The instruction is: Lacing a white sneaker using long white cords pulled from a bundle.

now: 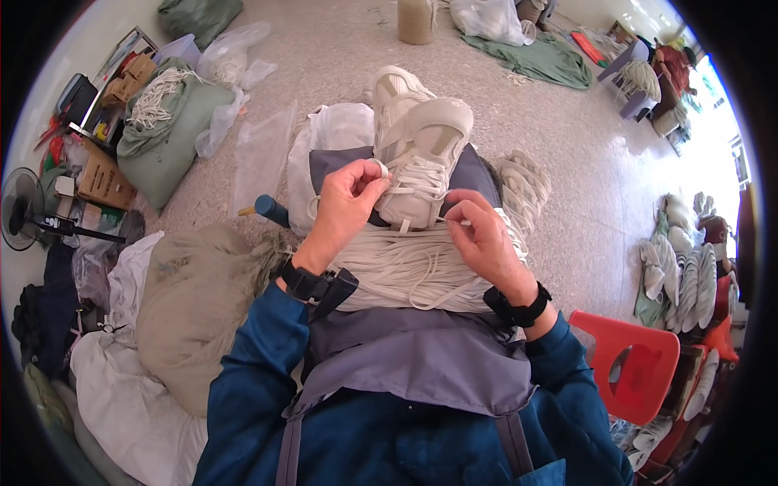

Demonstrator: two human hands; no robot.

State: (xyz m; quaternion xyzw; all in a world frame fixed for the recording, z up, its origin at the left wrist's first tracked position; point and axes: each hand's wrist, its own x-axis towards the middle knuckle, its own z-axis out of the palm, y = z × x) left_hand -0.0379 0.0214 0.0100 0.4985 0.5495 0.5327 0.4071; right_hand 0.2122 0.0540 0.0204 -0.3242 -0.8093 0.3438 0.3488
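Note:
A pair of off-white sneakers (429,154) rests on my lap, toes pointing away from me, one partly over the other. The nearer shoe has laces crossed through several of its eyelets. My left hand (350,201) is closed in a pinch at the shoe's left side, with a pale shoelace looped at its fingertips. At the right side, by the collar, my right hand (486,243) pinches what looks like the other end of the lace. Under my hands a thick bundle of cream shoelaces (405,271) lies across the grey apron (413,348).
Beside my left arm slump a beige sack (203,308) and white cloth (134,397). A green sack (174,138) stands farther off, near a small fan (24,209). To my right are a red chair (636,364), more shoes (689,275) and, closer, another lace bundle (523,190).

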